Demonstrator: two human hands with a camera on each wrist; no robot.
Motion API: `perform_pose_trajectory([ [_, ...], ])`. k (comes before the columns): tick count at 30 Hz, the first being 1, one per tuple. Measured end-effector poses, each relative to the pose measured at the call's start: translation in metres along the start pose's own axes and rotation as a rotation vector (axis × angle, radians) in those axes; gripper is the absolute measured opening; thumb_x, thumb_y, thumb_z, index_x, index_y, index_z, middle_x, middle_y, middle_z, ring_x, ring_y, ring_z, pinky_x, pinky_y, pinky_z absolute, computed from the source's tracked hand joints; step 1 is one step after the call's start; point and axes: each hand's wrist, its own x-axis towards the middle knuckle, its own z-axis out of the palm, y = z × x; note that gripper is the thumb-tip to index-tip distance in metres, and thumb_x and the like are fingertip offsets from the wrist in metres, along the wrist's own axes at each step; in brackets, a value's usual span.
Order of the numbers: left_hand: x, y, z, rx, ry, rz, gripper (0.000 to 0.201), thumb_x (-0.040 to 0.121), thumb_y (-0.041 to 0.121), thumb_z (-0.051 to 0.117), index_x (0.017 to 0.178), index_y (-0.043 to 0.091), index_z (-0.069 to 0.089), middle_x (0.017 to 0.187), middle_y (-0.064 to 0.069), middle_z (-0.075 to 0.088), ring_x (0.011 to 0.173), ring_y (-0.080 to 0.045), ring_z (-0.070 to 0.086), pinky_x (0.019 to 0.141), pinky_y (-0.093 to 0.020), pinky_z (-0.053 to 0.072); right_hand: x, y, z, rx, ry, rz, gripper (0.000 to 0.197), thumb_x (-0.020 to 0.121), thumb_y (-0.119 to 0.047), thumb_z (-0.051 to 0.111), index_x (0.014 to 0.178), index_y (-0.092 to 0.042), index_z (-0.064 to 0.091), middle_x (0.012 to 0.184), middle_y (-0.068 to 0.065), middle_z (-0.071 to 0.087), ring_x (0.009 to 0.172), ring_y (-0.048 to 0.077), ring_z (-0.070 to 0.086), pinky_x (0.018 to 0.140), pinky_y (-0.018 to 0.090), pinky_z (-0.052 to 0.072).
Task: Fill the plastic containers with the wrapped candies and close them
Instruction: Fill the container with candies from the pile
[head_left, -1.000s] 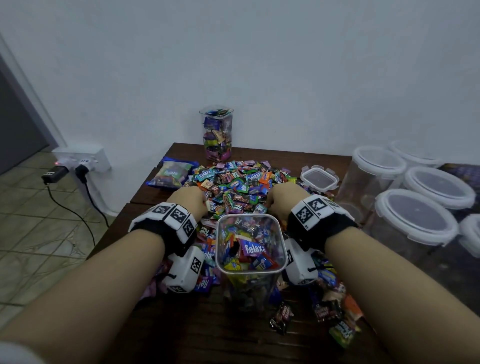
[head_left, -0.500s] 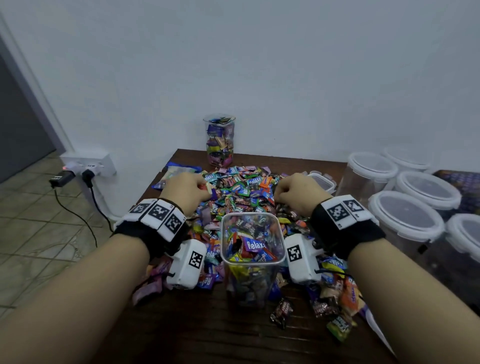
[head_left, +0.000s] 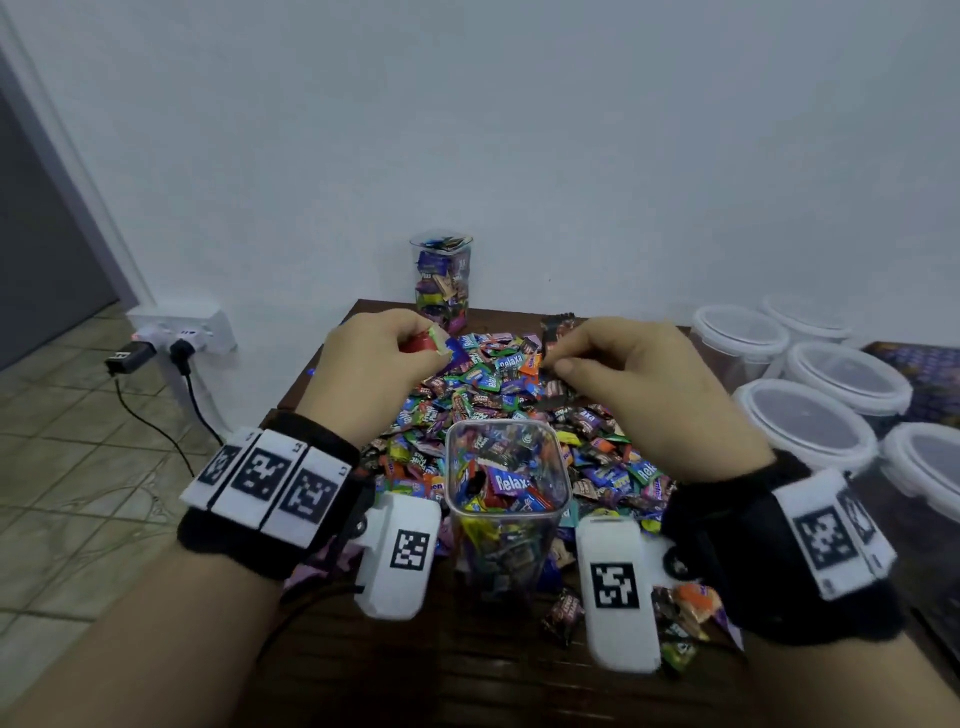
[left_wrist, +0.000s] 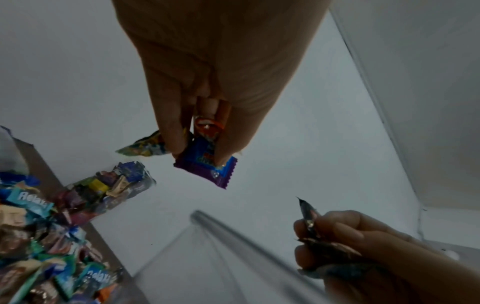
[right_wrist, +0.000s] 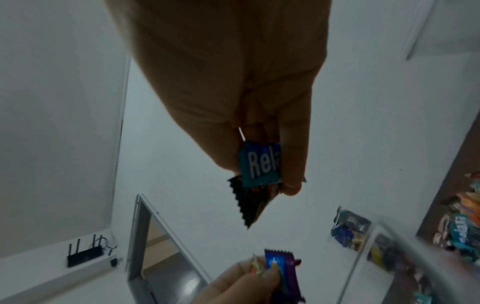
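- Both hands lifted off the candy pile since a second ago; left hand and right hand each pinch a few candies.
- Open container sits mid-desk near the front edge, nearly full; drop comes next.

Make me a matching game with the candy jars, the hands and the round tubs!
Things:
1. Open container
2. Far jar
3. Left hand
4. Round tubs

Descriptions:
A. lids on, to the right
B. by the wall, full of candies
C. pinches a purple candy with others
D. no lid, between the wrists, nearly full

Pairs: 1-D, 2-B, 3-C, 4-A
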Motion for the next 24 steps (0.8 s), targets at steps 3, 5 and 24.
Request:
perform_pose_trajectory([
  [3, -0.008, 0.005, -0.001, -0.026, -0.019, 0.027, 0.021, 0.081, 0.015, 0.069, 0.072, 0.032, 0.063, 0.073, 0.013, 0.064, 0.07, -0.004, 0.057, 0.07, -0.021, 0.043, -0.014, -0.005, 0.01, 0.009, -0.051, -0.015, 0.016, 0.087, -0.011, 0.06, 0.08, -0.022, 0.069, 0.071, -0.008, 0.065, 0.061, -0.001, 0.052, 0.058, 0.012, 0.039],
  [5, -0.012, 0.006, -0.001, -0.036, -0.031, 0.038, 0.021, 0.081, 0.014, 0.069, 0.071, 0.031, 0.063, 0.072, 0.014, 0.064, 0.069, -0.002, 0.057, 0.069, -0.019, 0.042, -0.022, -0.006, 0.018, -0.013, -0.077, -0.021, 0.016, 0.088, -0.011, 0.06, 0.082, -0.022, 0.069, 0.072, -0.011, 0.064, 0.068, 0.001, 0.055, 0.062, 0.014, 0.042],
  [24, -0.03, 0.031, -0.01, -0.084, -0.04, 0.101, 0.023, 0.08, 0.016, 0.071, 0.069, 0.034, 0.064, 0.067, 0.029, 0.063, 0.067, 0.006, 0.057, 0.067, -0.015, 0.041, -0.054, 0.019, 0.032, 0.025, -0.174, 0.045, 0.085, 0.061, -0.068, 0.063, 0.135, -0.038, 0.035, 0.135, -0.026, 0.039, 0.123, -0.012, 0.036, 0.099, 0.01, 0.033],
])
